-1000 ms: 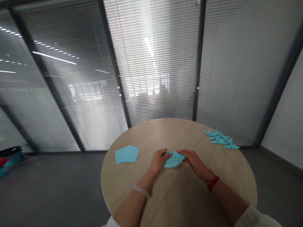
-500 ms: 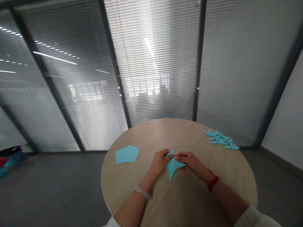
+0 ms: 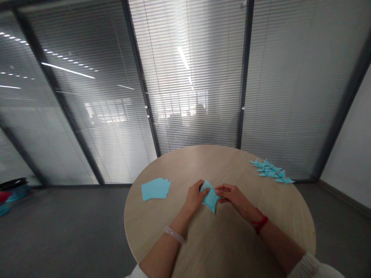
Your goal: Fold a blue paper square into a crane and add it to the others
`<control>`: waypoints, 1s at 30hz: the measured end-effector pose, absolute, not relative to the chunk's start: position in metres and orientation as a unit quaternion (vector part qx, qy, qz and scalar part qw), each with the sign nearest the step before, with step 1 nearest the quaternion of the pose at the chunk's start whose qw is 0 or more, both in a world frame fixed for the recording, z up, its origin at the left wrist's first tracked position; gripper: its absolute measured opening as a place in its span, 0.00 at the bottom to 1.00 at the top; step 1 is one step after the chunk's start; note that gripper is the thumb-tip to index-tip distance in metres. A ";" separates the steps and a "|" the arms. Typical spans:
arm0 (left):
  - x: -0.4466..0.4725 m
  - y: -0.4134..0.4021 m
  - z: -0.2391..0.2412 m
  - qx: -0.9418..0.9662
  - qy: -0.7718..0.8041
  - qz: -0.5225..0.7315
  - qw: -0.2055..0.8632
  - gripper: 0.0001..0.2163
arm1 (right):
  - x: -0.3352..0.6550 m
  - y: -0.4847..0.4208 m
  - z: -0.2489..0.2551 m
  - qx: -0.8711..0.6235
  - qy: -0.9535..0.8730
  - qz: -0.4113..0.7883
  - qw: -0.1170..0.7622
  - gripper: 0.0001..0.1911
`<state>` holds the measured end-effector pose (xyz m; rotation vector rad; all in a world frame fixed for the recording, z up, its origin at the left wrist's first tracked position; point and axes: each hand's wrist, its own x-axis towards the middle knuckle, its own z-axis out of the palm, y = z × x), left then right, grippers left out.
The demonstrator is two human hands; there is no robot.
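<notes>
A light blue sheet of paper (image 3: 211, 197), partly folded into a small diamond shape, lies between my hands on the round wooden table (image 3: 220, 235). My left hand (image 3: 196, 197) pinches its left edge with closed fingers. My right hand (image 3: 231, 194) pinches its right edge. A clear bangle is on my left wrist and a red band on my right wrist.
A small stack of flat blue paper squares (image 3: 155, 189) lies to the left on the table. Several folded blue paper figures (image 3: 271, 170) sit at the far right rim. Glass walls with blinds stand behind the table, and grey floor surrounds it.
The paper went from a flat wide fold to a pointed shape and is now a smaller diamond. Both hands stayed on it and drew slightly closer together.
</notes>
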<state>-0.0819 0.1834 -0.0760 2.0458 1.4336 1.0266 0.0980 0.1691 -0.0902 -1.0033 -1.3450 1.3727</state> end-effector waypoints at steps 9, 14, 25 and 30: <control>-0.087 0.190 -0.086 0.723 0.497 0.361 0.316 0.16 | 0.097 0.171 -0.091 -0.405 -0.568 0.536 0.476 0.21; -0.086 0.187 -0.083 0.750 0.459 0.333 0.339 0.18 | 0.098 0.171 -0.090 -0.413 -0.584 0.521 0.465 0.19; -0.081 0.177 -0.077 0.768 0.468 0.342 0.272 0.14 | 0.097 0.173 -0.097 -0.402 -0.608 0.529 0.434 0.21; -0.080 0.174 -0.073 0.771 0.457 0.339 0.285 0.13 | 0.099 0.179 -0.103 -0.405 -0.609 0.521 0.439 0.21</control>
